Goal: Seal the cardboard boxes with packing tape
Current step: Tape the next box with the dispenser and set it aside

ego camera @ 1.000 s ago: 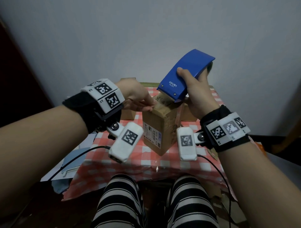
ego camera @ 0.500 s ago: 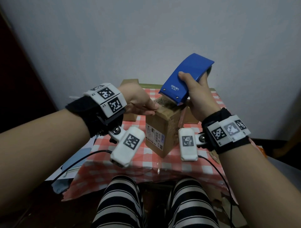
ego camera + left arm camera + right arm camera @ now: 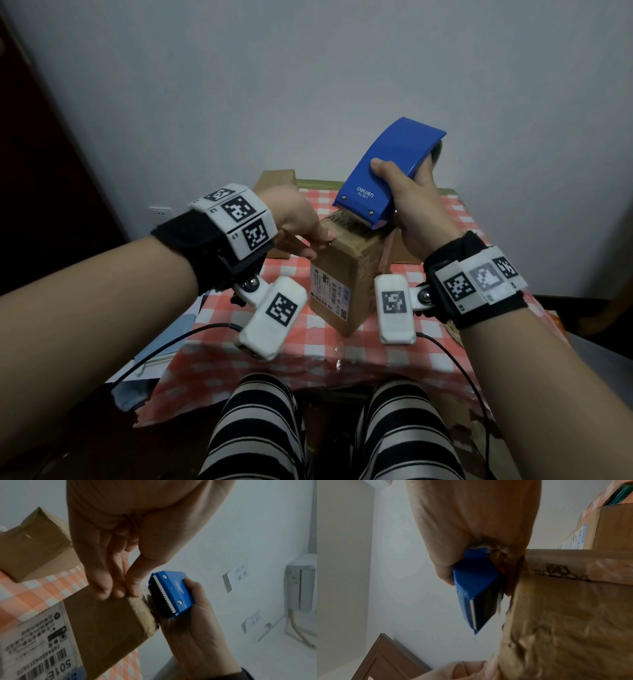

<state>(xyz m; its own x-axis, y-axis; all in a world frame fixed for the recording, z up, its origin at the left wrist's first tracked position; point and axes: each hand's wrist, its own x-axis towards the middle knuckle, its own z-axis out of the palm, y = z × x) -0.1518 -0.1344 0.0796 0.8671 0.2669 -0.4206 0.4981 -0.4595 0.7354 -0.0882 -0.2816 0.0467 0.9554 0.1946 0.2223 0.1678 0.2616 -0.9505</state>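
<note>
We see the cardboard box standing on end, mid-table on the red-checked cloth. Our left hand pinches its top near edge w/ thumb and fingertips. Our right hand is wrapped round the blue tape dispenser, serrated blade tilted down at the box top. Other boxes sit behind.

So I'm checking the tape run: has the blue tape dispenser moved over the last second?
Yes. The blue tape dispenser has moved down and right against the tall brown cardboard box.
</note>
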